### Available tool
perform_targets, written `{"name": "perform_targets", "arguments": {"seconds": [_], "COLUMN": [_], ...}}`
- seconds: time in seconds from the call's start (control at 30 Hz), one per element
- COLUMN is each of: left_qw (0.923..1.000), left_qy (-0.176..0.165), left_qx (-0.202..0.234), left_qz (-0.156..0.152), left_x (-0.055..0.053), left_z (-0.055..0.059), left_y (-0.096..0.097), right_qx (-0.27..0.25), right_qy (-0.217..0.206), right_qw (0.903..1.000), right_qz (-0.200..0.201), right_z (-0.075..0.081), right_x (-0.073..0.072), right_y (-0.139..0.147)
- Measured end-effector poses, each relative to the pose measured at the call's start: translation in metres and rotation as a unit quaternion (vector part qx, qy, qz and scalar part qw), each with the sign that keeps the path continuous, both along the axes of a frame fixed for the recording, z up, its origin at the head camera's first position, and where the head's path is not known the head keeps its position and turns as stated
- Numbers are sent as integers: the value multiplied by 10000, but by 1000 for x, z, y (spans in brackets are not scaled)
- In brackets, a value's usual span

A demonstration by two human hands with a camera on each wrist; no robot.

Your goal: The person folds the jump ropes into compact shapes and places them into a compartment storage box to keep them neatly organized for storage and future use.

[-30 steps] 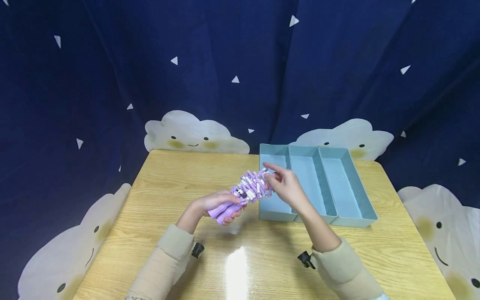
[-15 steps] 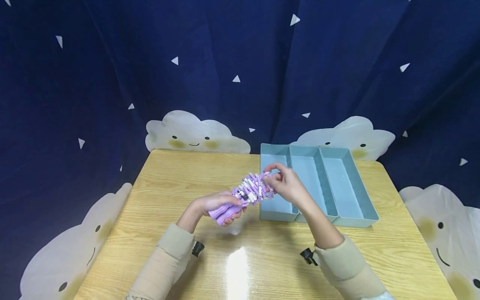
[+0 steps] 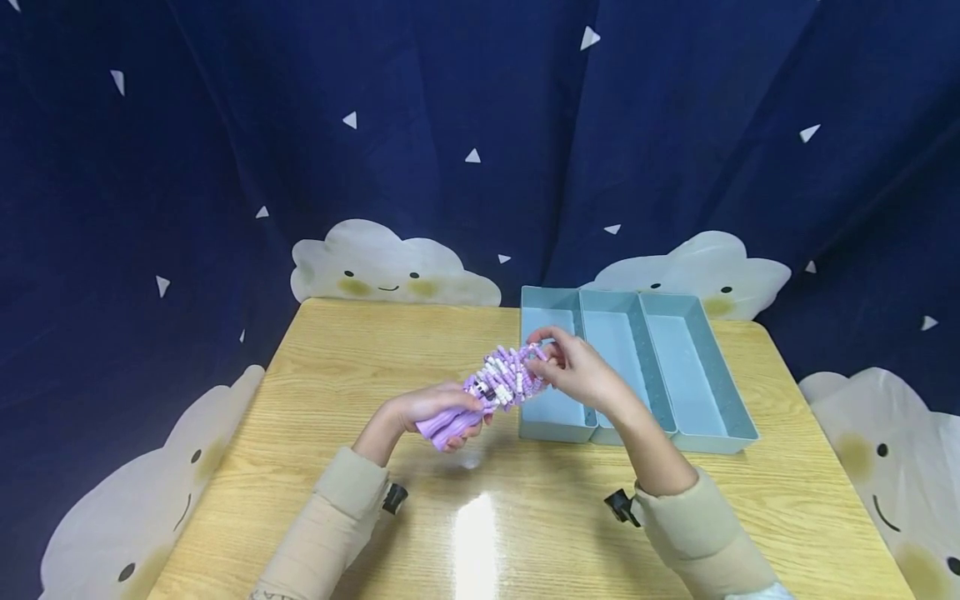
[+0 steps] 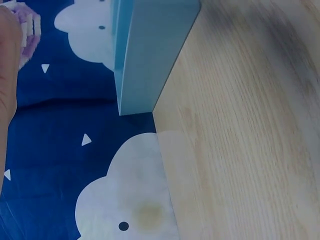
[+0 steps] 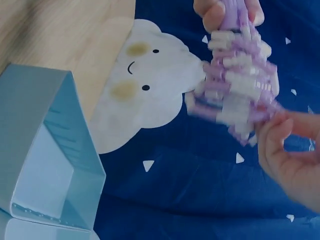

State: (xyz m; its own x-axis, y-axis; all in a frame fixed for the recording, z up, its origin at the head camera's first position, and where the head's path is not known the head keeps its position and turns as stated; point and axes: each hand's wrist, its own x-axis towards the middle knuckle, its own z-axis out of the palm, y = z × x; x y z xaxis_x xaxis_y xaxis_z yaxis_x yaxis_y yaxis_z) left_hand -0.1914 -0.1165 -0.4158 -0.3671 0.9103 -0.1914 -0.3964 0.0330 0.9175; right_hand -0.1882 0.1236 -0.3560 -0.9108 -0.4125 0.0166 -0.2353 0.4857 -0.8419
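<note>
My left hand grips the two ribbed purple handles of a bundled beaded skipping rope above the table. Purple and white tube beads make up the bundle, with small black pieces near the handles. At the far end of the bundle, the thumb and forefinger of my right hand pinch the beads. The right wrist view shows the beaded rope blurred between both hands, with the right hand at its lower end. Only part of the left hand appears in the left wrist view.
A light-blue tray with three long compartments stands on the wooden table at the back right, partly below the right hand. A dark-blue curtain with white triangles and clouds hangs behind the table.
My right forefinger, stretched out a second ago, has bent down to the rope's end. The right forearm has shifted slightly right. The left hand keeps its hold on the handles.
</note>
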Motion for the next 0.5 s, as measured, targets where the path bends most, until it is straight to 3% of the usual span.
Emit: {"name": "perform_targets", "arguments": {"seconds": [0.23, 0.5], "left_qw": [9999, 9999], "left_qy": [67, 109], "left_qx": [-96, -22], "left_qz": [41, 40], "left_x": [-6, -8], "left_z": [-14, -17], "left_y": [2, 1], "right_qx": [827, 688], "right_qy": [1110, 1712], "right_qw": [9886, 9785], "right_qz": [-597, -922], "right_z": [2, 0], "right_x": [7, 9], "right_y": [-8, -12]}}
